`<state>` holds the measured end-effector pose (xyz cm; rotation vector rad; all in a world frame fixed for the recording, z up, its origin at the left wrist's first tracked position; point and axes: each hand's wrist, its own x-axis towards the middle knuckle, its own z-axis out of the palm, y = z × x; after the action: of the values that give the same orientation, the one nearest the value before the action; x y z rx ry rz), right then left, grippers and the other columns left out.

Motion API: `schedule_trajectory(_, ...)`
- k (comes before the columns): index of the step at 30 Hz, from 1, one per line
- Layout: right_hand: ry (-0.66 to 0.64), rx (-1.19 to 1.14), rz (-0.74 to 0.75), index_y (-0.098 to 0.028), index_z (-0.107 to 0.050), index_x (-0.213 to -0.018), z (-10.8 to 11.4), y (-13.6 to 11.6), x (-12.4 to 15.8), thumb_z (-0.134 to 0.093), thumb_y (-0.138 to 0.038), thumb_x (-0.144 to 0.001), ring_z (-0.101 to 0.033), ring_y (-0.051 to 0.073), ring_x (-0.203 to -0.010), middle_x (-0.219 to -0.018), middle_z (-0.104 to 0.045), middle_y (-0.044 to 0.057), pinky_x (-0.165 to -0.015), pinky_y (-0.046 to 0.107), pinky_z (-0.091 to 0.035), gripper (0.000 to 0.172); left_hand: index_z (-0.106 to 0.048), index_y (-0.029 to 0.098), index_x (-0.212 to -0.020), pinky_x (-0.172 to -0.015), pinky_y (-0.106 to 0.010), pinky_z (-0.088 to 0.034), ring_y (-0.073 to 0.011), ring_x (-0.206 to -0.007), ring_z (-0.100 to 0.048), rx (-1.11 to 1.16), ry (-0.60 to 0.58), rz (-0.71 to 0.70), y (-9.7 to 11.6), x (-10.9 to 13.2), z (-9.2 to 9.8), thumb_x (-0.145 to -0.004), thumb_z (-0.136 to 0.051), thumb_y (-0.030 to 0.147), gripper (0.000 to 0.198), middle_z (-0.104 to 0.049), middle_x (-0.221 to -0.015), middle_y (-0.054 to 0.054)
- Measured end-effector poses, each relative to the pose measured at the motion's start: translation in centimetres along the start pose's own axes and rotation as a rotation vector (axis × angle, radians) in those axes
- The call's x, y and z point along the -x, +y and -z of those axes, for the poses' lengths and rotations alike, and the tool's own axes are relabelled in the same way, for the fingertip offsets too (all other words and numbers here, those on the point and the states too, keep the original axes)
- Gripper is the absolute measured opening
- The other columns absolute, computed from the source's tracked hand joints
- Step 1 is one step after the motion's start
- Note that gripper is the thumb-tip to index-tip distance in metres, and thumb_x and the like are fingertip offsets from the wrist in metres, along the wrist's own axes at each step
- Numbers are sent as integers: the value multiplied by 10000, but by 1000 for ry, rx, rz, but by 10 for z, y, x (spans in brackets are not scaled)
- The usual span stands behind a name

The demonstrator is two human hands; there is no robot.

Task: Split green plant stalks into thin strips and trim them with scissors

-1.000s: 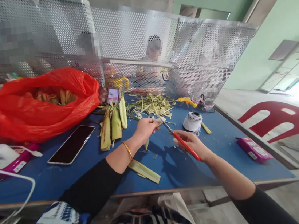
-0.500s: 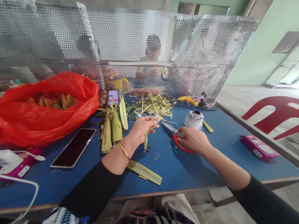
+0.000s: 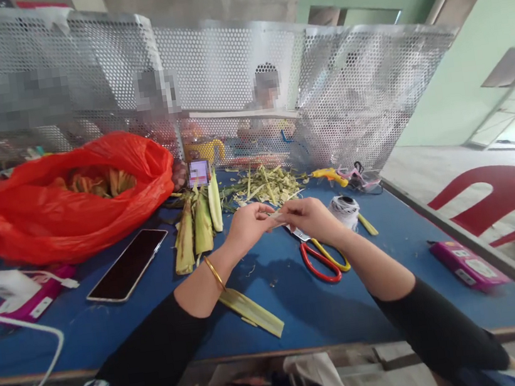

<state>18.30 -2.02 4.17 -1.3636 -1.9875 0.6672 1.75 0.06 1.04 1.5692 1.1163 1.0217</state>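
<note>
My left hand and my right hand meet above the blue table, both pinched on a small pale leaf strip held between them. Scissors with red and yellow handles lie on the table just under my right hand. A green leaf strip lies below my left wrist. Several folded green leaf pieces stand in a row to the left of my left hand.
A red plastic bag with leaves sits at the left. A phone, white cable and pink box lie near it. Leaf trimmings, a string spool and a purple box lie nearby. A perforated metal screen backs the table.
My right hand has put the scissors down on the table and come up to the strip in my left hand. Both hands now pinch it.
</note>
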Motion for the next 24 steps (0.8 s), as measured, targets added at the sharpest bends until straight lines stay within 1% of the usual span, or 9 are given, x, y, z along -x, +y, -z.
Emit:
schedule_trajectory(2,49,-172,-95,-182,-599,-592,-1,11,-3,-643,-396,-715,-463,94,-440,-441,-526,-43,-492,230,-351,251,-655,169,-846,-690,-330,-520,-213,-698,-680,-135,69,-36,-3,-5,7,-736,-676,201,116,-701,-713,-37)
schedule_trajectory(5,190,-460,-270,-190,-547,-565,-3,25,-3,-712,-448,-611,-468,86,-412,-465,-557,-36,-449,222,-363,310,-652,179,-966,-943,-406,-456,-270,-1047,-635,-308,446,-183,-5,-11,15,-743,-629,130,230,-711,-1033,-102)
schedule_trajectory(7,305,-605,-355,-194,-540,-602,-5,29,-2,-752,-446,-548,-500,89,-418,-509,-599,-25,-433,216,-379,334,-615,170,-1061,-1034,-409,-387,-269,-1189,-547,-261,714,-277,-6,-13,15,-723,-665,156,342,-641,-1205,-134)
schedule_trajectory(9,388,-686,-380,-199,-533,-637,-10,30,-1,-768,-430,-524,-527,94,-424,-547,-633,-15,-422,213,-389,348,-586,165,-1098,-997,-391,-415,-246,-1132,-565,-88,821,-250,-7,-12,7,-709,-710,252,418,-631,-1193,-134)
schedule_trajectory(11,418,-713,-357,-203,-526,-657,-17,29,0,-754,-423,-544,-544,99,-426,-582,-658,-6,-415,214,-396,336,-604,155,-1031,-845,-345,-484,-213,-935,-626,130,680,-52,-8,-7,-6,-680,-737,341,419,-676,-1015,-98)
schedule_trajectory(14,392,-673,-313,-211,-514,-669,-32,30,2,-700,-414,-610,-561,117,-434,-539,-627,-22,-422,222,-404,282,-675,139,-836,-661,-285,-466,-198,-794,-639,328,137,244,-10,3,-27,-672,-719,471,373,-694,-820,-71)
schedule_trajectory(15,372,-644,-303,-214,-508,-672,-37,31,3,-679,-409,-632,-565,125,-440,-510,-603,-33,-430,227,-407,262,-687,139,-783,-645,-269,-450,-184,-759,-636,373,56,273,-10,6,-32,-663,-724,475,359,-693,-768,-59)
schedule_trajectory(20,302,-351,-162,-215,-511,-665,-48,37,10,-593,-384,-733,-547,127,-514,-529,-579,-38,-524,245,-401,200,-696,145,-667,-598,-219,-420,-121,-645,-597,404,168,270,-9,11,-37,-689,-716,251,110,-661,-640,-2)
schedule_trajectory(24,325,-165,-122,-206,-544,-634,-42,39,11,-585,-402,-756,-447,109,-491,-508,-539,-41,-515,250,-332,234,-658,141,-630,-554,-203,-446,-114,-611,-612,395,205,287,-6,10,-34,-762,-637,155,134,-632,-595,10)
